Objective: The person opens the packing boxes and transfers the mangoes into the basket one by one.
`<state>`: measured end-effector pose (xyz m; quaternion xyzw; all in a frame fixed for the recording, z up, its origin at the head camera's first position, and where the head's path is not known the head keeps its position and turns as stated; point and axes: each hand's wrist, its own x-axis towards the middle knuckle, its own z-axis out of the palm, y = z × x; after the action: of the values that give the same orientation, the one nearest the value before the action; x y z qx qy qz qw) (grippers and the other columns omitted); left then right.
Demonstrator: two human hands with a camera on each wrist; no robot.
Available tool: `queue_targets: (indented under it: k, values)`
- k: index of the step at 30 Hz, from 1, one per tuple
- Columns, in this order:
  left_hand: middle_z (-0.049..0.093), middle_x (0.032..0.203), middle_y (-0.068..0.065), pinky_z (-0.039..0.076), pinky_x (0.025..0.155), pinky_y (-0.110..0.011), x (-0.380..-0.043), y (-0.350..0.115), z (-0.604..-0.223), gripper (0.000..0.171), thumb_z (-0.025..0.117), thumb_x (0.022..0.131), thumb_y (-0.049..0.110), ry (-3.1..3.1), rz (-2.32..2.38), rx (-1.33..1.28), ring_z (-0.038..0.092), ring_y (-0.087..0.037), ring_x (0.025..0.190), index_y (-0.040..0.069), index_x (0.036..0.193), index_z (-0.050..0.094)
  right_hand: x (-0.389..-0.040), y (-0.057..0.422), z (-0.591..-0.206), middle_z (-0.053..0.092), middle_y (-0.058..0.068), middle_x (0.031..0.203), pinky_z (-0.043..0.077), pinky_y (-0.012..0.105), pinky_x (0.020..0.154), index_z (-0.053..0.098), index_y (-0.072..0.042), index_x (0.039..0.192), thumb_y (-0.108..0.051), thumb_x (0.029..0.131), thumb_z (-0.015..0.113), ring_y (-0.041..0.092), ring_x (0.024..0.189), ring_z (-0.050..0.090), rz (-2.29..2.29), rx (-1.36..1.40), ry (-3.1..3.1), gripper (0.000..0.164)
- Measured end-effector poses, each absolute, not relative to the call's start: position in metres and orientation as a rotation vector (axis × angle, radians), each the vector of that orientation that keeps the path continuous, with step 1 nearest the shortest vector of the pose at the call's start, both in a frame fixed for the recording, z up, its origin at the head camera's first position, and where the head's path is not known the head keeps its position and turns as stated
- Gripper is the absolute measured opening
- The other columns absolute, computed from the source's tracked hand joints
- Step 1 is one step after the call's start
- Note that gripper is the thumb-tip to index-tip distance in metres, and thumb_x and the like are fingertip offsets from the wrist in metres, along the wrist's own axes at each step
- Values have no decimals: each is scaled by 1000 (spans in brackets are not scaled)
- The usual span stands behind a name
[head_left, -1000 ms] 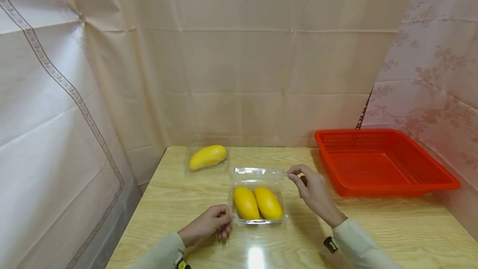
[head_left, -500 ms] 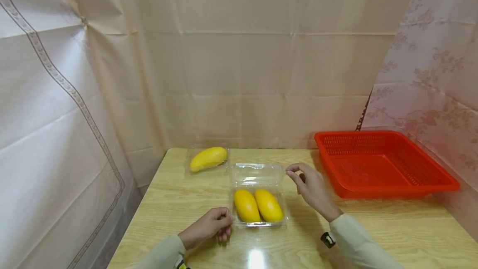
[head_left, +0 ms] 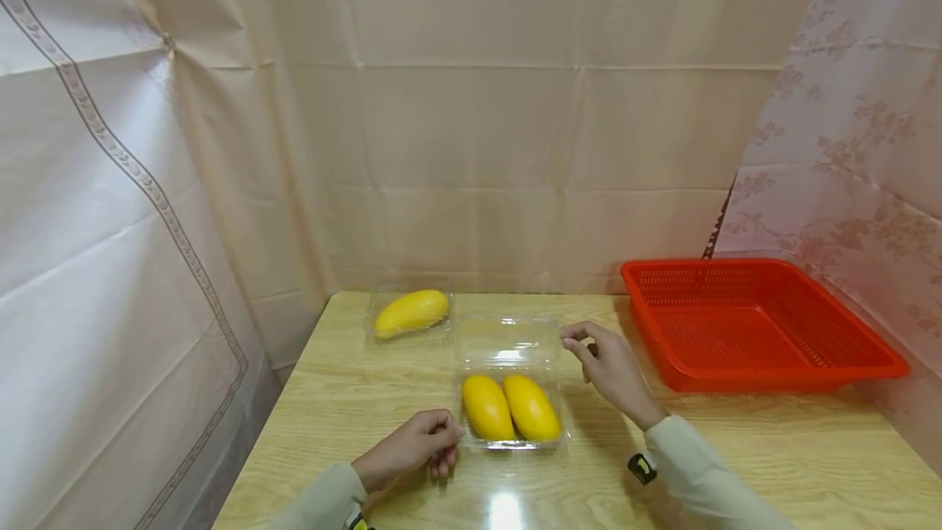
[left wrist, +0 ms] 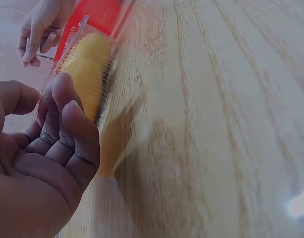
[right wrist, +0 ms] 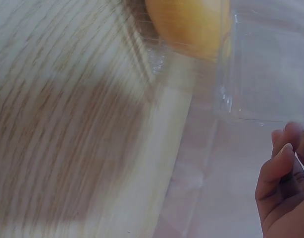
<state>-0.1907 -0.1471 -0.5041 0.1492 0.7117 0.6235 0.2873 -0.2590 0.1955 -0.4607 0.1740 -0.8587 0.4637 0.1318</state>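
Two yellow mangoes lie side by side in a clear plastic clamshell box on the table. Its lid stands raised at the back. My left hand pinches the box's near left corner between thumb and forefinger, the other fingers curled; the left wrist view shows this hand close up, beside the box. At the lid's right edge, my right hand pinches the rim with its fingertips. The right wrist view has the right hand right at a corner of the transparent lid.
Another clear box with a single mango sits at the table's back left. A red perforated plastic basket stands at the right. Cloth curtains hang behind and along both sides of the wooden table.
The lid has swung backward, so more of its face shows. My right hand has moved slightly up and left with it. The left hand stays at the box corner.
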Motion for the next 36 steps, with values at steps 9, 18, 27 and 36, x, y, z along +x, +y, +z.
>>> queue_targets:
  k: [9, 18, 27, 36]
  values:
    - [63, 76, -4, 48, 57, -23, -190, -148, -506, 30, 54, 109, 20, 1927, 1657, 388, 59, -11, 61, -9, 100, 57, -266, 195, -472, 67, 8, 94, 38, 25, 39, 71, -7, 108, -16, 101, 68, 10, 43, 47, 1333, 471, -2537, 11]
    - [63, 77, -4, 48, 57, -23, -188, -148, -503, 32, 53, 109, 22, 1902, 1668, 404, 59, -12, 62, -9, 101, 57, -274, 196, -482, 68, 13, 97, 40, 25, 41, 71, -7, 107, -16, 102, 67, 10, 45, 49, 1323, 443, -2603, 11]
    - [63, 77, -4, 48, 56, -23, -188, -148, -504, 31, 54, 109, 22, 1911, 1669, 397, 59, -12, 62, -6, 98, 58, -277, 195, -482, 68, 12, 96, 40, 24, 43, 70, -7, 106, -16, 102, 67, 13, 48, 51, 1306, 366, -2661, 11]
    - [62, 76, -3, 47, 55, -22, -187, -145, -505, 35, 53, 109, 20, 1907, 1668, 399, 59, -11, 61, -14, 101, 55, -281, 195, -483, 69, 8, 94, 45, 25, 47, 68, -5, 107, -19, 104, 64, 22, 53, 57, 1376, 299, -2692, 14]
